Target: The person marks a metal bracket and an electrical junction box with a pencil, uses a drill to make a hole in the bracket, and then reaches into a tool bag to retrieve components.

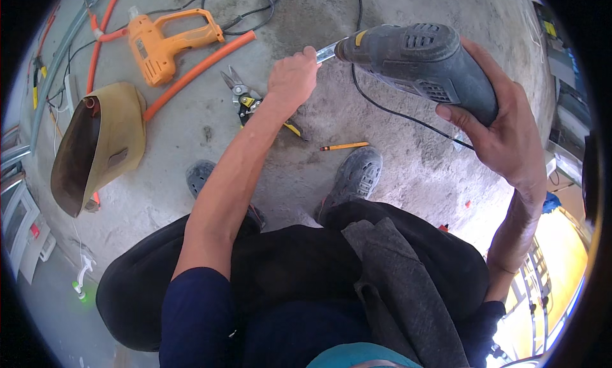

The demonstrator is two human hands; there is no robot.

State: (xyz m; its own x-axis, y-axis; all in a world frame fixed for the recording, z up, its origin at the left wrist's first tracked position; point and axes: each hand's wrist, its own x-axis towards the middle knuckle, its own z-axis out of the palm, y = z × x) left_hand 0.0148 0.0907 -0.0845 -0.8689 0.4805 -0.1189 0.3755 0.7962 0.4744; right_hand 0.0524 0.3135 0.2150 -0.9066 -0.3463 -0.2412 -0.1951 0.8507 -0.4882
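Note:
My right hand (510,129) is wrapped around the rear of a dark grey power drill (408,55), whose nose points left. My left hand (293,76) is closed around a shiny metal piece (327,52), which reaches the drill's front end. Whether the metal touches the chuck or a bit is hard to tell. Below the left hand, tin snips (245,103) with black and yellow handles lie on the floor, blades apart. A yellow pencil (345,147) lies near my right shoe (360,173).
An orange gun-shaped tool (167,46) with a looped handle lies at the upper left, beside an orange tube (201,74). A tan open bag (118,145) stands on the left. A black cord (401,116) crosses the concrete floor (421,170).

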